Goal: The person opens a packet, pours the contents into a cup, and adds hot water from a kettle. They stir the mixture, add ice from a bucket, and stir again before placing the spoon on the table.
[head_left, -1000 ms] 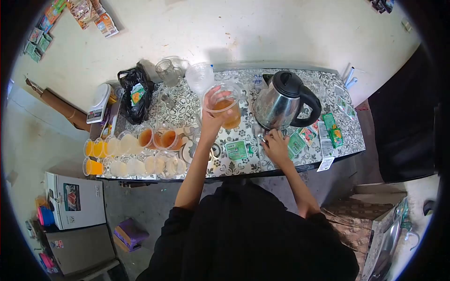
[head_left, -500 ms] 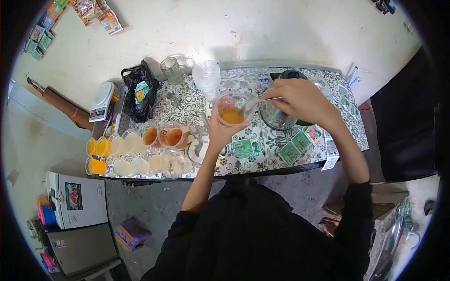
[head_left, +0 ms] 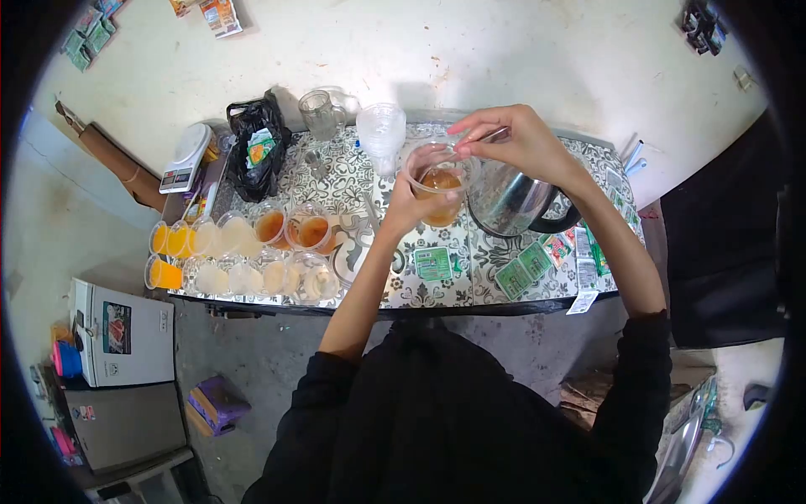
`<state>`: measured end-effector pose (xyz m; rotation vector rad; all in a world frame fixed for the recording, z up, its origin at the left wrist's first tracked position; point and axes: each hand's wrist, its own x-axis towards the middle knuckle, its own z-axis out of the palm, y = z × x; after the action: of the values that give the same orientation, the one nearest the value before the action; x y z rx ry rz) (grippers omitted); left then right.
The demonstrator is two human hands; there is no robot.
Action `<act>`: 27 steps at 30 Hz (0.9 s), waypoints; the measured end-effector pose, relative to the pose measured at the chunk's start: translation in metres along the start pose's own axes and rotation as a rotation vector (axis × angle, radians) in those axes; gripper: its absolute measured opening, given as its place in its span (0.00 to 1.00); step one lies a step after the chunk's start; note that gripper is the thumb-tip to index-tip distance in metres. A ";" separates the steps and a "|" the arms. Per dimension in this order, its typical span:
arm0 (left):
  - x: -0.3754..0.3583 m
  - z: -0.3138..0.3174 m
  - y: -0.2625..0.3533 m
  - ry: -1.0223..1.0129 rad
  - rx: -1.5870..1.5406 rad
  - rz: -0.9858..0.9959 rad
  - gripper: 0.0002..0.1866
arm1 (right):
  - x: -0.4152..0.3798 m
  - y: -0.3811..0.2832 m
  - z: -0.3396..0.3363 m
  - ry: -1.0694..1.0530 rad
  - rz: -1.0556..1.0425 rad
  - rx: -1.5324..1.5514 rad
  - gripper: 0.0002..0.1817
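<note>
My left hand (head_left: 408,202) is wrapped round a clear plastic cup (head_left: 443,214) with an amber drink in it. Above the cup's rim, my right hand (head_left: 533,153) pinches the handle of a metal spoon (head_left: 497,136). The spoon's lower end reaches down into the cup, where I cannot see it clearly. Just right of the cup stands an electric kettle (head_left: 501,200) with a shiny body and a black handle, partly behind my right forearm. A green sachet (head_left: 433,264) lies on the table in front of the cup.
Filled plastic cups (head_left: 178,242) stand in two rows at the left, orange, pale and brown. Behind are a black plastic bag (head_left: 252,151), a glass mug (head_left: 319,116), stacked clear cups (head_left: 380,130) and a white scale (head_left: 186,160). More green sachets (head_left: 522,270) lie front right.
The cup has moved slightly right and is more upright. My right hand has lifted a little, its fingers now pointing left over the cup with the spoon. The camera view has shifted slightly.
</note>
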<state>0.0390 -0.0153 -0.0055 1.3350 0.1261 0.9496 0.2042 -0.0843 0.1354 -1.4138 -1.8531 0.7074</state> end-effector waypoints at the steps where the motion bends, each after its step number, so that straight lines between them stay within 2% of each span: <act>1: 0.005 -0.002 0.002 -0.003 -0.034 0.013 0.40 | 0.000 0.000 0.000 0.001 -0.015 0.054 0.07; 3: 0.011 -0.003 0.008 -0.028 -0.118 -0.022 0.38 | 0.000 0.006 0.001 0.008 -0.029 0.108 0.07; 5: 0.019 -0.006 0.006 -0.061 -0.147 0.004 0.37 | 0.005 0.015 0.003 0.056 -0.208 0.226 0.08; 6: 0.022 -0.007 0.006 -0.089 -0.177 0.030 0.37 | 0.005 0.010 0.001 0.059 -0.209 0.226 0.08; 8: 0.028 -0.008 0.005 -0.077 -0.175 0.014 0.36 | 0.005 -0.003 -0.006 -0.046 -0.309 -0.306 0.09; 11: 0.037 0.001 0.016 -0.078 -0.181 0.004 0.36 | 0.004 -0.013 -0.009 -0.008 -0.336 -0.463 0.09; 15: 0.048 0.011 0.033 -0.092 -0.107 0.000 0.36 | 0.004 -0.017 -0.023 0.067 -0.239 -0.313 0.10; 16: 0.050 0.012 0.034 -0.106 -0.109 0.019 0.36 | 0.004 -0.014 -0.023 0.067 -0.241 -0.313 0.10; 18: 0.054 0.013 0.033 -0.101 -0.118 0.046 0.36 | 0.003 -0.006 -0.020 0.144 -0.290 -0.056 0.10; 21: 0.056 0.015 0.036 -0.108 -0.167 0.053 0.36 | 0.000 -0.001 -0.011 0.212 -0.312 0.073 0.09; 22: 0.057 0.016 0.037 -0.119 -0.208 0.033 0.36 | -0.001 -0.002 -0.012 0.211 -0.314 0.073 0.09; 24: 0.056 0.014 0.037 -0.109 -0.139 0.039 0.37 | -0.005 -0.008 -0.014 0.175 -0.415 -0.242 0.09; 27: 0.055 0.014 0.038 -0.101 -0.085 0.026 0.37 | -0.007 -0.013 -0.016 0.129 -0.429 -0.327 0.09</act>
<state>0.0625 0.0068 0.0541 1.3062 -0.0089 0.8981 0.2104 -0.0940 0.1542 -1.1556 -2.1368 0.1012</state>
